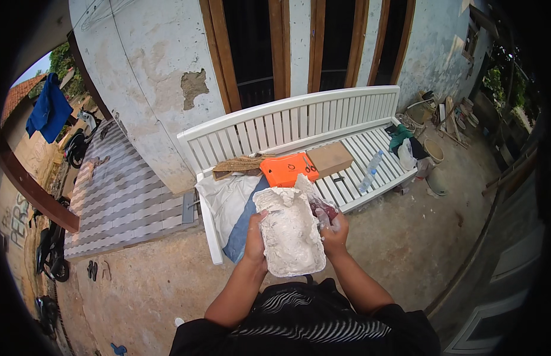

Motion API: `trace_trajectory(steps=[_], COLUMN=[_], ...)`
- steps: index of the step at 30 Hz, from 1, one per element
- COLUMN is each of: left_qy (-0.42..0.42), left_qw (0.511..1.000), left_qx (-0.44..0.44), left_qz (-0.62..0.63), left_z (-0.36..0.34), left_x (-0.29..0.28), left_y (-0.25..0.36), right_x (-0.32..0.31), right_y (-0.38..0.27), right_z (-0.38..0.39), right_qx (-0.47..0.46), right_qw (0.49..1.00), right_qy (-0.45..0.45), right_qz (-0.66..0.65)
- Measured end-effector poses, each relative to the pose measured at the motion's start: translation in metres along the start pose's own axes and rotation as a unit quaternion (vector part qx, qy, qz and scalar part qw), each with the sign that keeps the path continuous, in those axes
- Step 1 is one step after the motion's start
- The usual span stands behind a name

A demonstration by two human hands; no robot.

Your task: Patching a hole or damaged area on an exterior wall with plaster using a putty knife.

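In front of my body, a rectangular tub [274, 268] coated with white paste is held up in the air. My left hand [256, 240] grips its left side, fingers wrapped under the wall. Thick, uneven white paste [292, 237] lies inside. At the tub's right edge, my right hand [335, 233] is closed round the dark red handle [325, 209] of a putty knife. Its broad blade [307, 187] points away from me and is smeared with the same paste. White smudges cover the right fingers.
A white slatted bench [287, 133] stands ahead, bearing an orange package [284, 169], a cardboard box [330, 159], a plastic bottle [371, 170] and cloths. Behind it is a peeling wall [151, 65]. Buckets [433, 151] stand at right; a tiled step [133, 204] rises at left.
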State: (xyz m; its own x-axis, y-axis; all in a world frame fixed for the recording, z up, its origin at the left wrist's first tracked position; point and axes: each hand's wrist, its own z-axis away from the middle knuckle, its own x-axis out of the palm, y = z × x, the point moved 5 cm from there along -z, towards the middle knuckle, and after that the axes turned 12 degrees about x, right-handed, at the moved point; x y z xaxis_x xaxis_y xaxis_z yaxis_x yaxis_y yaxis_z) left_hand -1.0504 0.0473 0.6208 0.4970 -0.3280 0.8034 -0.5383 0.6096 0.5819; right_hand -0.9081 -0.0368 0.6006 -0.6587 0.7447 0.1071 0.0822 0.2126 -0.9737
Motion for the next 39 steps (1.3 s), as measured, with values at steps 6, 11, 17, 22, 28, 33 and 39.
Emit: trace_trajectory(steps=[6, 11, 17, 22, 28, 33, 39], left_qy=[-0.003, -0.003, 0.014, 0.006, 0.051, 0.026, 0.002], left_qw=[1.0, 1.0, 1.0, 0.996, 0.996, 1.0, 0.999], left_qx=[-0.01, -0.009, 0.004, 0.087, 0.063, 0.012, 0.001], left_qz=[0.004, 0.012, 0.003, 0.01, -0.022, -0.008, 0.036], left_z=[-0.003, -0.007, -0.01, -0.006, -0.006, -0.01, -0.02], left_x=[0.0, -0.001, -0.009, 0.011, 0.001, 0.008, 0.017], left_y=[-0.004, -0.008, -0.013, 0.014, -0.008, -0.033, -0.044], right_x=[-0.005, -0.008, -0.015, -0.036, -0.032, -0.036, -0.045], right_y=[0.002, 0.0, 0.009, 0.042, 0.021, 0.011, 0.011], right_z=[0.0, -0.004, -0.005, -0.003, -0.021, -0.023, -0.024], right_qx=[0.007, -0.046, -0.042, -0.034, 0.005, -0.018, -0.037], right_qw=[1.0, 0.997, 0.998, 0.997, 1.0, 0.999, 0.998], right_qy=[-0.013, 0.025, 0.018, 0.031, 0.021, 0.006, 0.001], right_qz=[0.021, 0.051, 0.051, 0.064, -0.018, 0.027, 0.047])
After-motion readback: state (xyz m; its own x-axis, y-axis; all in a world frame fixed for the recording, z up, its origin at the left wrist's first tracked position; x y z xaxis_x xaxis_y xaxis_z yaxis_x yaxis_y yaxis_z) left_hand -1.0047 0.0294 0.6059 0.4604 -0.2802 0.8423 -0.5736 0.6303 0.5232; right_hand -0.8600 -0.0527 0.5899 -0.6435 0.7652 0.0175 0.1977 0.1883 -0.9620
